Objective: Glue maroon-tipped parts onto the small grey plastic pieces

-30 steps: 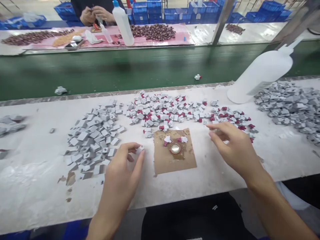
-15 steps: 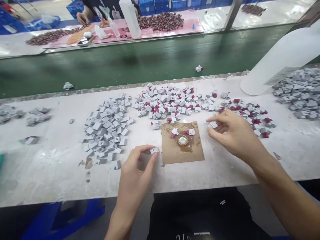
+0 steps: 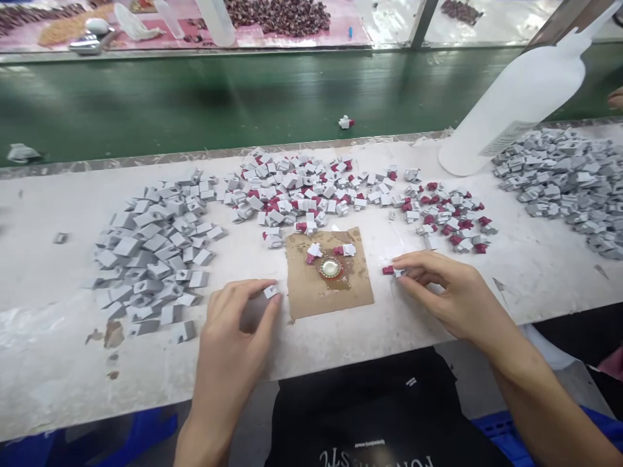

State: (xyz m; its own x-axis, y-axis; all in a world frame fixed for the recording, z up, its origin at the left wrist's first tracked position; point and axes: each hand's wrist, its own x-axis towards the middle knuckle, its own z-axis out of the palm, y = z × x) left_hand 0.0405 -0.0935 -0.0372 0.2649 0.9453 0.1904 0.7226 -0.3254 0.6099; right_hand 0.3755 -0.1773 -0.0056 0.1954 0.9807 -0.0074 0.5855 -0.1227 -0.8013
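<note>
Between thumb and forefinger, my left hand pinches a small grey plastic block with a hole in it, just left of a cardboard square. To the right of the cardboard, my right hand grips a small grey-and-dark-red plastic piece, its red end pointing left. On the cardboard lies a round dish-like spot with a beaded rim and a pale, shiny middle, wet around it. Two small white-and-red pieces rest at its upper edge.
A heap of grey blocks lies left, mixed grey-and-red pieces behind the cardboard, more at right. A white squeeze bottle leans beside a grey pile. Beyond runs a green belt carrying a piece.
My right hand has drawn back from the right-hand pile toward me, and a red-ended piece now shows in its fingertips. My left hand keeps its block. The view has shifted.
</note>
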